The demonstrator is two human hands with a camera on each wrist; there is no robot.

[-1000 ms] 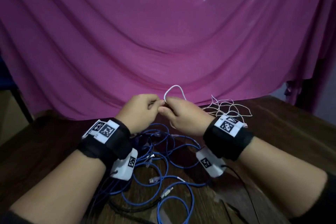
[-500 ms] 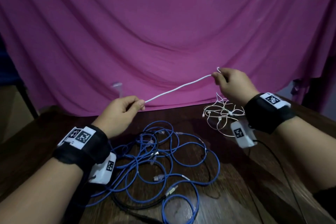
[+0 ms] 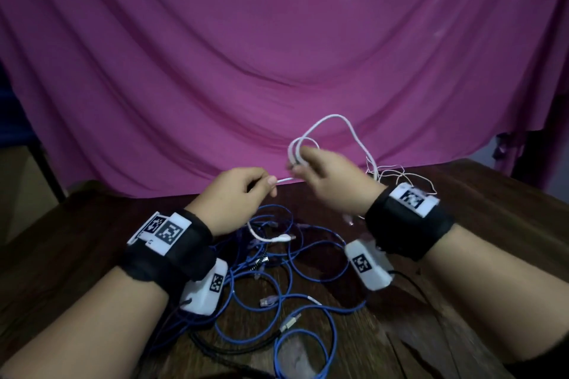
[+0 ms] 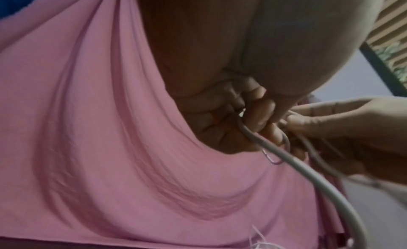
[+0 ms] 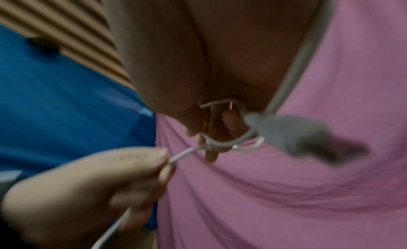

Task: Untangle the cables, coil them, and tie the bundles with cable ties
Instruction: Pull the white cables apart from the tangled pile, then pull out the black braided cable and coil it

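Note:
A thin white cable (image 3: 332, 124) is held in the air above the table between both hands. My right hand (image 3: 320, 175) grips small loops of it (image 5: 222, 143) wound round its fingers. My left hand (image 3: 240, 191) pinches the same cable a short way to the left (image 5: 180, 156). The cable's free end with a white plug (image 3: 281, 237) hangs below the left hand. In the left wrist view the cable (image 4: 284, 155) runs down out of the curled fingers. A blurred grey plug (image 5: 306, 136) swings by the right hand.
A tangle of blue cables (image 3: 277, 280) with clear plugs covers the dark wooden table (image 3: 477, 332) under both wrists, with a black cable (image 3: 215, 348) at its near edge. A heap of thin white wires (image 3: 400, 175) lies behind the right wrist. Pink cloth (image 3: 277, 55) hangs behind.
The hands first drew apart, stretching the white cable, then came back together. The right hand now holds loops of it near the left hand.

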